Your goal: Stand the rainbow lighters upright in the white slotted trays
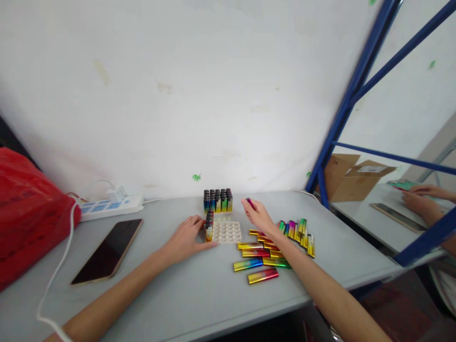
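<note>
My left hand (187, 236) is around the left end of a white tray (228, 232) with round holes, its thumb along the front edge and its fingers by the left side. One column of lighters (208, 225) with black tops stands upright in the tray's left side. My right hand (261, 217) is raised to the right of the tray, pinching a purple lighter (250, 203) mostly covered by the fingers. Behind the tray stands a block of filled rows of lighters (218, 202). Loose metallic gold, red, blue and green lighters (263, 275) lie under and around my right forearm.
A phone (109, 251) lies on the left of the grey table (171, 304). A power strip (112, 206) with a white cable and a red bag (28, 213) are farther left. On the right rise a blue frame (342, 118), a cardboard box (351, 178) and another person's hands (422, 202).
</note>
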`<move>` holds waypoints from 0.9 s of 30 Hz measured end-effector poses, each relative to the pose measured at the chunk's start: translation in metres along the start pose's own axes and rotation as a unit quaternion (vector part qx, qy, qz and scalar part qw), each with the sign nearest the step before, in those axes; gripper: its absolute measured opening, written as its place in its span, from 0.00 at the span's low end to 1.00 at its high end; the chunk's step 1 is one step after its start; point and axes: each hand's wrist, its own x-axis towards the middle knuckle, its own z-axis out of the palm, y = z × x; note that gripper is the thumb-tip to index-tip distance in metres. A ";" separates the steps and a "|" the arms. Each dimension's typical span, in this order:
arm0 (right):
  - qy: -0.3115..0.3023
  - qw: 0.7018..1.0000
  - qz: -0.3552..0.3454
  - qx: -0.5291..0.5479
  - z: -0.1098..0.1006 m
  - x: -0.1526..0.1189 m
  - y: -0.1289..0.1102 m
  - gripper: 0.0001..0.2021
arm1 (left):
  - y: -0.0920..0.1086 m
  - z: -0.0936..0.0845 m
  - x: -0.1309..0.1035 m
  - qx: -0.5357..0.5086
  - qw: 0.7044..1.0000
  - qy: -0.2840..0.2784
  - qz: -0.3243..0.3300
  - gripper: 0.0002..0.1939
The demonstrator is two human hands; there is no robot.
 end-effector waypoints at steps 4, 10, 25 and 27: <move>0.047 0.993 -0.032 -0.099 0.001 -0.002 -0.001 0.29 | 0.001 0.000 0.000 -0.003 1.000 0.007 0.001 0.34; 0.079 0.983 -0.052 -0.158 0.004 -0.004 -0.005 0.23 | 0.002 -0.001 0.000 0.008 1.000 -0.011 -0.004 0.35; -0.075 0.937 -0.209 -0.270 0.016 -0.015 -0.019 0.21 | -0.001 0.003 -0.001 0.027 1.000 -0.004 0.006 0.34; -0.088 0.937 -0.188 -0.281 0.019 -0.015 -0.021 0.21 | 0.000 0.003 -0.001 0.030 0.999 -0.010 0.006 0.35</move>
